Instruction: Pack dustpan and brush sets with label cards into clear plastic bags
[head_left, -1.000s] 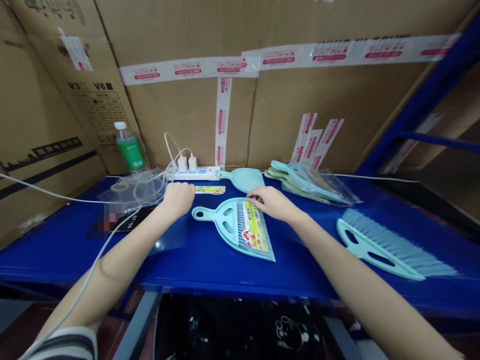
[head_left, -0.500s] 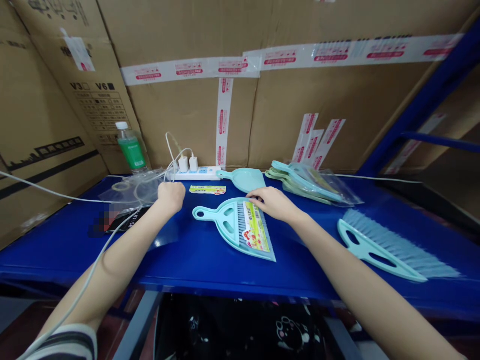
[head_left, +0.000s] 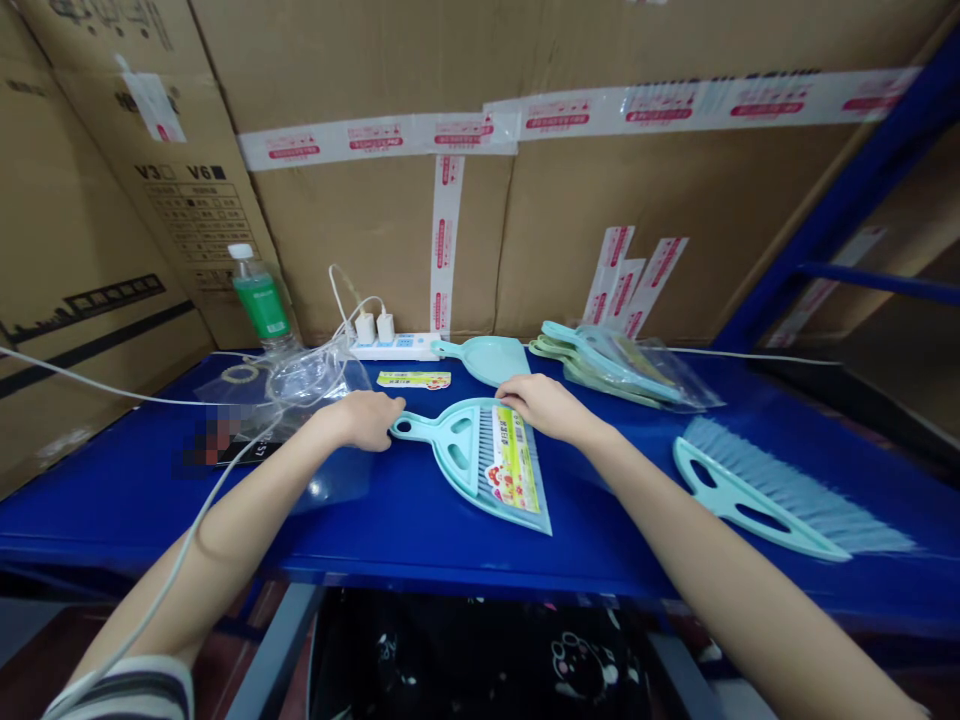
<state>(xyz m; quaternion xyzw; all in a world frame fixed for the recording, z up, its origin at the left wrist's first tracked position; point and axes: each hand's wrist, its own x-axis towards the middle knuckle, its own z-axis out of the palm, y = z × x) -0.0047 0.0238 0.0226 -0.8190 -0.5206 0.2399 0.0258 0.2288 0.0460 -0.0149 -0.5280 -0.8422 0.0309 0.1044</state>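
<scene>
A light-blue dustpan [head_left: 420, 428] lies on the blue table with a small matching brush [head_left: 463, 455] nested in it and a yellow printed card [head_left: 512, 455] over the bristles. My left hand [head_left: 367, 418], fingers curled, is at the looped end of the handle. At the dustpan's upper right edge, my right hand [head_left: 541, 404] pinches the rim beside the card; its fingertips are partly hidden. Behind it rests a second light-blue dustpan [head_left: 495, 360]. Another light-blue brush [head_left: 772, 500] with long bristles lies to the right.
Crumpled clear plastic [head_left: 307, 378] and white cables lie at left near a phone [head_left: 251, 452] and a green-labelled bottle [head_left: 261, 300]. A power strip [head_left: 401, 347], a loose card [head_left: 414, 380] and bagged dustpan sets [head_left: 615, 365] line the back, before cardboard walls.
My left hand has left the clear plastic and moved right and down to the dustpan's handle. The dustpan has turned slightly. My right hand stays at its rim.
</scene>
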